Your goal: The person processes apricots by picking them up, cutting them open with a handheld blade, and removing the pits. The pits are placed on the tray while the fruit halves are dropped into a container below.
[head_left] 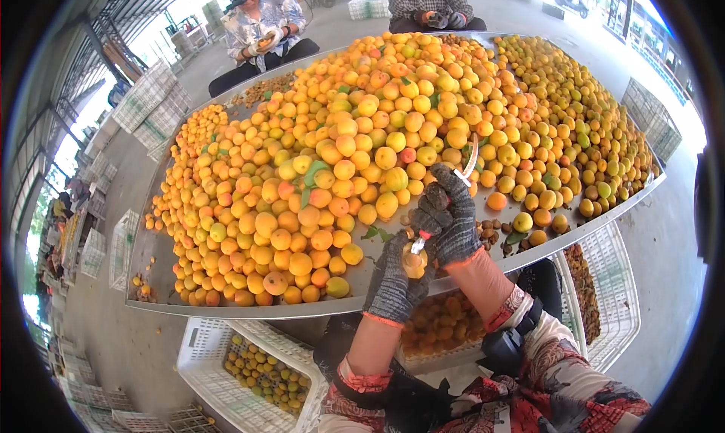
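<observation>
My left hand (394, 278), in a grey knit glove with an orange cuff, is closed around an apricot (414, 262) just over the near table edge. My right hand (451, 218), gloved alike, grips a small curved knife (472, 158), its thin blade pointing up and away past the knuckles. Below that fist, a short metal tip with a red collar (421, 240) meets the apricot; the grip between is hidden by the fingers. A large heap of orange apricots (325, 176) fills the metal table (362, 271) ahead, with loose pits (491, 233) beside my right wrist.
Below the table edge stand white plastic crates, one at left (204, 342) with greenish fruit, another at right (615, 282) beside brown pits. A container of orange fruit halves (442, 323) sits under my forearms. Two people (264, 29) work across the table. Stacked crates (151, 104) stand left.
</observation>
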